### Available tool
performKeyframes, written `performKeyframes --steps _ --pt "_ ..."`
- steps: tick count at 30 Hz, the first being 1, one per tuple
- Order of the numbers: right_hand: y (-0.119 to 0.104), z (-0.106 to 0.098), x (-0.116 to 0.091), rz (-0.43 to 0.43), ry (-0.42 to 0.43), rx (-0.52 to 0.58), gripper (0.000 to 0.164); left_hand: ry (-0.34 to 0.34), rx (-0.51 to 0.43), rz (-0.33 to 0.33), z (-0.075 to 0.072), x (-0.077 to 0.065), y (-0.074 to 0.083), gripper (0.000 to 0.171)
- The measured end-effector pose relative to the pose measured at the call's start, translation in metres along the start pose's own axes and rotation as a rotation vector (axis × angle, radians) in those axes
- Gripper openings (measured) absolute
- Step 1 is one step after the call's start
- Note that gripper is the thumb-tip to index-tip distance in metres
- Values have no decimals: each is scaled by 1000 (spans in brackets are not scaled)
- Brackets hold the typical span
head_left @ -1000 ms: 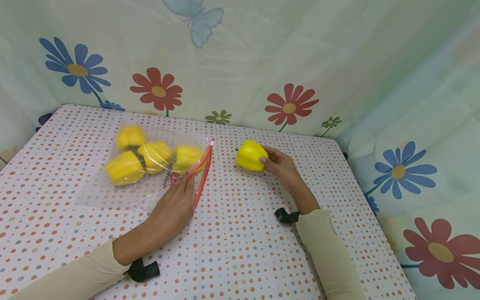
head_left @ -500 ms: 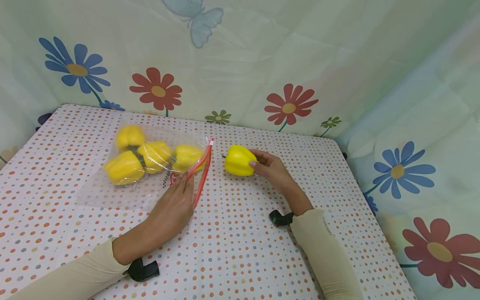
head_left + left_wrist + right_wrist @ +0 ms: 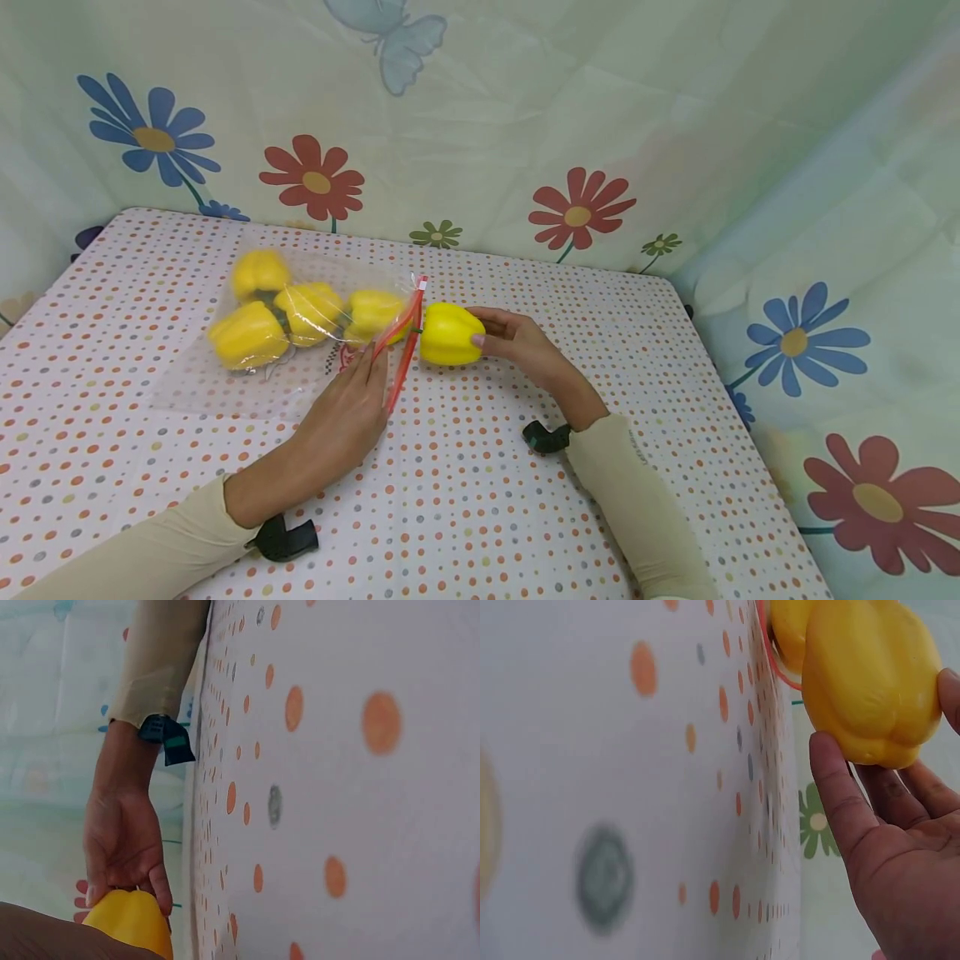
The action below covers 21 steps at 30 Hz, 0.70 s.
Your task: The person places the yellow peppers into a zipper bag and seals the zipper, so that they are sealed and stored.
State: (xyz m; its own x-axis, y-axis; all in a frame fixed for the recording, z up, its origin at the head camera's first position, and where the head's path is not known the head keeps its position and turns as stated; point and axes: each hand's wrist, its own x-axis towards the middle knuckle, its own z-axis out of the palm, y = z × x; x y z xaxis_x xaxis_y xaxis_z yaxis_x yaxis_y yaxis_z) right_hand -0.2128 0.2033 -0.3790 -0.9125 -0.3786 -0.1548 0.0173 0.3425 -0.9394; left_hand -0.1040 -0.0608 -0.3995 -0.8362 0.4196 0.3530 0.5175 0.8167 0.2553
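My right hand (image 3: 528, 350) holds a yellow bell pepper (image 3: 452, 335) by its blunt end, thumb on the near side, the green stem pointing left at the mouth of a clear zip bag (image 3: 225, 392). In the right wrist view, the thumb and fingers grip the base of the pepper (image 3: 874, 682). My left hand (image 3: 341, 425) grips the bag's red-edged mouth, raising one lip so it gapes towards the right; its thumb is hidden. Several yellow bell peppers (image 3: 311, 312) lie inside the bag. The left wrist view shows the held pepper (image 3: 135, 922) partly behind my left hand.
The table bears a white cloth (image 3: 465, 517) with coloured dots. Behind it and at the right hangs a flowered curtain (image 3: 480, 125). A dark wrist-worn device (image 3: 285, 540) is on my left wrist, another (image 3: 546, 437) on my right.
My right hand has carried the yellow bell pepper left and slightly nearer, from right of the bag up to its mouth. The left hand and the bag have stayed in place.
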Motion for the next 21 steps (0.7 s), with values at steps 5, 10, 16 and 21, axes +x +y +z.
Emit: performKeyframes --steps 5,10,16,21 --pt "-2 6 3 -34 -70 12 51 2 15 11 -1 0 0 72" --pt "-3 11 6 -42 -117 22 52 27 22 40 0 1 0 71" --pt "-4 14 9 -76 -162 23 53 42 17 51 -1 1 -1 71" --pt "-6 18 11 -98 -167 -9 53 56 -11 52 -1 1 0 71"
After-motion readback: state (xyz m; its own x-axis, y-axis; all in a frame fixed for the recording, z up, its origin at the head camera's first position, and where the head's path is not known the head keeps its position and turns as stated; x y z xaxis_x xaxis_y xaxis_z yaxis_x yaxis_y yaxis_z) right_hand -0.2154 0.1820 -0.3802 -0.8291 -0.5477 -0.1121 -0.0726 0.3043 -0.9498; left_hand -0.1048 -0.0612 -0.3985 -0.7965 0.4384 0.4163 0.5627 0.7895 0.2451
